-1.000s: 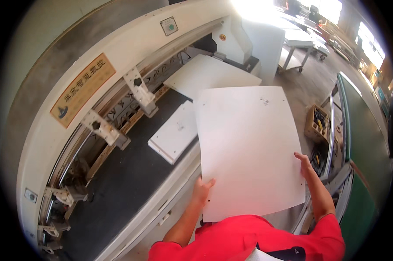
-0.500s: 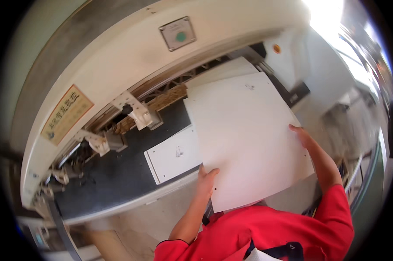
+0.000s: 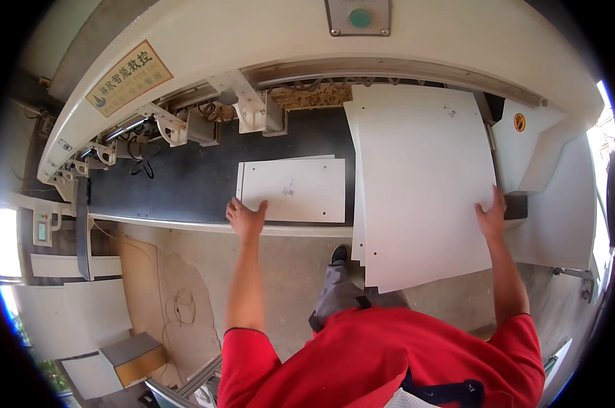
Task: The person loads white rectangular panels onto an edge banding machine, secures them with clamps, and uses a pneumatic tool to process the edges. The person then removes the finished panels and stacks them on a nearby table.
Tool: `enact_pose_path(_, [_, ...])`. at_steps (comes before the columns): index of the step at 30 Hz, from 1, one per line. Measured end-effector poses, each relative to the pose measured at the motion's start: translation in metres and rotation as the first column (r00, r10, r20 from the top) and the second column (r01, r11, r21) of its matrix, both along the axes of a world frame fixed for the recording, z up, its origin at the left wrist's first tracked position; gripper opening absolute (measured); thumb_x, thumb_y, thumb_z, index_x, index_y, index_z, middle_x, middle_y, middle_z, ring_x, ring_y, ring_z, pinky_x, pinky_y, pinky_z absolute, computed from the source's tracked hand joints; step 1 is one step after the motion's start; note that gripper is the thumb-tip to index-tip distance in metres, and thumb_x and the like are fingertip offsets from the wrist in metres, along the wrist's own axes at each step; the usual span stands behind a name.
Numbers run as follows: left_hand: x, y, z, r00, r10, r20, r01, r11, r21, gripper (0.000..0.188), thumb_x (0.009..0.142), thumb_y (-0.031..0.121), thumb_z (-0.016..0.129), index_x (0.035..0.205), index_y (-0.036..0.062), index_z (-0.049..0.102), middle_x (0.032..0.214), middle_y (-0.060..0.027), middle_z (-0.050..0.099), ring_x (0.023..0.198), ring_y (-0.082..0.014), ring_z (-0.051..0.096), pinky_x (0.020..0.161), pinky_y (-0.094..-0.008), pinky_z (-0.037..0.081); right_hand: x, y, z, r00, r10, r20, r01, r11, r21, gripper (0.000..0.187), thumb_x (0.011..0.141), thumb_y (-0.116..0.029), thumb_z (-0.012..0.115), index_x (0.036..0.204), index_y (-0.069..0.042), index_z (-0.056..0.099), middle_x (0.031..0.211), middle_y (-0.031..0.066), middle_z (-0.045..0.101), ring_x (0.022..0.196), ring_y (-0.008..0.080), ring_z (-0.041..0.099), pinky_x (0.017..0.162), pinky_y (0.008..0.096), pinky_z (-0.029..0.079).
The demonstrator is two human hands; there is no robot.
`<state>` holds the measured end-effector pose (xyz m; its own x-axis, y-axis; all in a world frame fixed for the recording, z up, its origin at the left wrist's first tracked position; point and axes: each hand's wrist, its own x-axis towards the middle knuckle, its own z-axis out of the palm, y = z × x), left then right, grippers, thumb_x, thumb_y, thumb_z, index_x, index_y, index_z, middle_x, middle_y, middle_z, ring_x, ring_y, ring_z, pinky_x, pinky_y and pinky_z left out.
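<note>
My left hand (image 3: 247,219) is at the near left corner of a small white panel (image 3: 314,180), thumb and fingers apart. Whether it touches the panel I cannot tell. That panel has dark holes near its corners and lies on the machine's black bed (image 3: 171,187), with another sheet's edge showing behind it. To its right, a large white panel (image 3: 423,183) with corner holes rests on at least one similar panel, their near ends jutting past the bed. At the large panel's right edge is my right hand (image 3: 491,214), its thumb and fingers spread without a grip.
A cream machine beam (image 3: 253,41) with a green button (image 3: 360,18) spans the far side. Under it, several white clamp brackets (image 3: 249,105) overhang the bed. A control box (image 3: 43,230) stands at the left. Boards (image 3: 93,313) and a loose cable (image 3: 180,307) are lower left.
The large panel was between both hands, tilted; now it lies straighter on the stack. My left hand has let go of it and moved left to the small panel. My right hand has loosened.
</note>
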<state>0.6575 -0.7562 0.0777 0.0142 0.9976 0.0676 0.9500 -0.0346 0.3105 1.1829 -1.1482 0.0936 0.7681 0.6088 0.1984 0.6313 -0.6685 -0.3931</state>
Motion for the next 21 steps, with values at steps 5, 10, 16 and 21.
enact_pose_path(5, [-0.013,0.004,-0.022,0.994,0.071,0.082,-0.058,0.986,-0.155,0.097,0.064,0.043,0.082,0.135,-0.0058,0.037,0.124,-0.0275,0.046,0.117,-0.0424,0.043,0.099,-0.0471,0.039,-0.128,0.169,0.027,0.766,0.556,-0.322,-0.502,0.831,0.242,0.058,0.078,-0.007,0.068,0.132,-0.008,0.047,0.126,0.0134,0.054,0.115,0.0295,0.054,0.097,0.0361,0.044])
enact_pose_path(10, [-0.029,-0.014,-0.033,0.976,0.105,0.191,-0.068,0.979,-0.191,0.097,0.062,0.038,0.084,0.135,-0.0062,0.037,0.126,-0.0295,0.043,0.119,-0.0426,0.042,0.101,-0.0447,0.037,-0.217,0.327,0.009,0.726,0.592,-0.349,-0.644,0.763,-0.047,0.074,0.072,-0.026,0.072,0.138,-0.009,0.042,0.142,0.0179,0.037,0.130,0.0358,0.038,0.106,0.0405,0.038])
enact_pose_path(16, [-0.088,-0.001,-0.080,0.352,0.605,0.715,-0.015,0.767,-0.642,0.061,0.077,0.026,0.075,0.125,-0.0020,0.049,0.113,-0.0181,0.058,0.107,-0.0325,0.056,0.085,-0.0452,0.049,-0.247,0.379,-0.005,0.771,0.420,-0.479,-0.622,0.657,-0.426,0.080,0.059,-0.039,0.080,0.130,-0.013,0.052,0.133,0.0189,0.045,0.122,0.0414,0.044,0.098,0.0427,0.044])
enact_pose_path(21, [-0.096,-0.018,-0.068,-0.344,0.662,0.666,0.148,0.739,-0.658,0.034,0.090,0.025,0.061,0.117,0.0044,0.055,0.112,-0.0098,0.059,0.102,-0.0232,0.058,0.083,-0.0385,0.050,-0.303,0.343,-0.002,0.638,0.406,-0.654,-0.718,0.621,-0.314,0.078,0.062,-0.050,0.077,0.126,-0.013,0.054,0.127,0.0217,0.050,0.115,0.0381,0.053,0.091,0.0449,0.047])
